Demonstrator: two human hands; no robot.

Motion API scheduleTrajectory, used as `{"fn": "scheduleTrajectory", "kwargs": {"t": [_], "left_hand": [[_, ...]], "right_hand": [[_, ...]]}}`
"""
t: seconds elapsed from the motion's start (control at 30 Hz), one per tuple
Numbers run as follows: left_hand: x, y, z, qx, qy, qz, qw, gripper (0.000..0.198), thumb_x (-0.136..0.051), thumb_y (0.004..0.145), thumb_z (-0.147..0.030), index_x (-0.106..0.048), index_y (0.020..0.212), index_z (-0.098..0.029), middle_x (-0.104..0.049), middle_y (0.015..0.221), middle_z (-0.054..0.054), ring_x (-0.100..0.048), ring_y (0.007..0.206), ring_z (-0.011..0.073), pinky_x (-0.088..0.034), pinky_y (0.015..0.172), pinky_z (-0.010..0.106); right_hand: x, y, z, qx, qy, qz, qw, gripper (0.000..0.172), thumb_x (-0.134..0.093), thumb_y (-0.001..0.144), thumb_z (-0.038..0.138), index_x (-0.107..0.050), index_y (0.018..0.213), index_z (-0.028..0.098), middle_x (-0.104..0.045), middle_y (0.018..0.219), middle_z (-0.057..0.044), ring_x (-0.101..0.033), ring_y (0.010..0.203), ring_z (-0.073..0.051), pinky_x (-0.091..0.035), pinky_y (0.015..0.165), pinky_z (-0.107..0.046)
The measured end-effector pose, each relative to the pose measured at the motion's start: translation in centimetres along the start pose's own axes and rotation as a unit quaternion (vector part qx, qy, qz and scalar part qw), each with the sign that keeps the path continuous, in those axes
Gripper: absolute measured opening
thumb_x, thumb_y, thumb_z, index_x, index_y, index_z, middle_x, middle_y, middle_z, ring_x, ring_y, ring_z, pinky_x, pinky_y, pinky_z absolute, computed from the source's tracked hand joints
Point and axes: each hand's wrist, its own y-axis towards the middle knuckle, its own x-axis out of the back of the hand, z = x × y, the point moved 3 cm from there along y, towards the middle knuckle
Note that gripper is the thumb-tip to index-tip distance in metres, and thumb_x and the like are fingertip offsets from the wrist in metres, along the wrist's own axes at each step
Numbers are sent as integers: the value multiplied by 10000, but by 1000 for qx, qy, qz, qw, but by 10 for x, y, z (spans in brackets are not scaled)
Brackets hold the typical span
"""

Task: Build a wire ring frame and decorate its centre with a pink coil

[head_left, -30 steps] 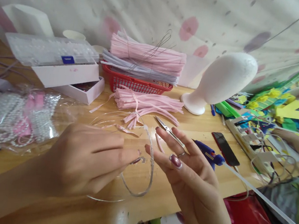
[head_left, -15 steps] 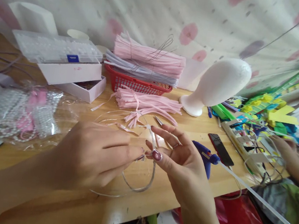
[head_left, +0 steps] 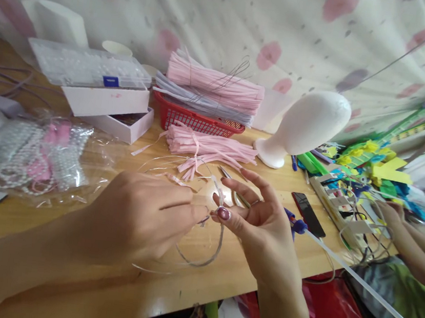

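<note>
Fingers [head_left: 224, 213] on right hand [head_left: 264, 227] pinch a clear loop [head_left: 220, 242] near table's [head_left: 157, 296] front edge; left hand [head_left: 131, 218] bunched, can't tell round what.

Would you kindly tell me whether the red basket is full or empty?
Not empty: the red basket carries pink strips and lilac strips heaped above its rim; I cannot tell how full underneath.

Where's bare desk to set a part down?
Small patch between foam head, phone and right hand; strip between wire loop and the desk's front edge. Crowded: power strip at right, bagged beads left, red basket behind.
</note>
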Motion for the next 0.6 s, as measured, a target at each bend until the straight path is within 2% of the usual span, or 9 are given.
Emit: {"fn": "scheduleTrajectory", "kwargs": {"t": [0.1, 0.17, 0.23, 0.43, 0.6], "left_hand": [[-1, -1, 2, -2, -5, 22, 1000, 185, -526, 937, -110, -671, 881, -209, -643, 637, -29, -538, 529, 129, -361, 468, 298], [0, -1, 3, 1, -9, 24, 1000, 172, -541, 927, -107, -685, 911, -199, -638, 637, -26, -526, 529, 130, -349, 469, 302], [0, -2, 2, 0, -10, 24, 1000, 170, -551, 918, -102, -695, 938, -191, -655, 660, -18, -532, 541, 135, -354, 478, 305], [-2, -3, 0, -6, 11, 22, 1000, 216, -531, 970, -154, -686, 827, -203, -644, 630, -19, -530, 526, 134, -329, 476, 296], [-2, -3, 4, -1, 7, 31, 1000, 171, -532, 980, -161, -696, 949, -197, -670, 683, -9, -580, 582, 153, -370, 531, 307]], "right_hand": [[1, 1, -4, -16, 0, 2, 1000, 742, -972, 572, 186, -597, 1206, 280, -730, 1211, -30, -759, 839, -143, -565, 1047, -420], [2, 1, -5, -20, -3, 0, 1000, 736, -970, 577, 191, -603, 1209, 282, -723, 1243, -30, -758, 826, -132, -539, 1082, -420], [2, 1, -5, -14, -9, -6, 1000, 723, -968, 575, 181, -611, 1196, 284, -734, 1207, -15, -754, 778, -118, -535, 1088, -417], [1, -1, 0, 7, -3, 13, 1000, 756, -945, 599, 132, -596, 1244, 315, -728, 969, 67, -726, 654, -74, -546, 1067, -355], [0, 1, -1, 21, 1, 1, 1000, 714, -938, 604, 126, -625, 1220, 309, -721, 1015, 45, -711, 638, -72, -576, 1026, -359]]}}
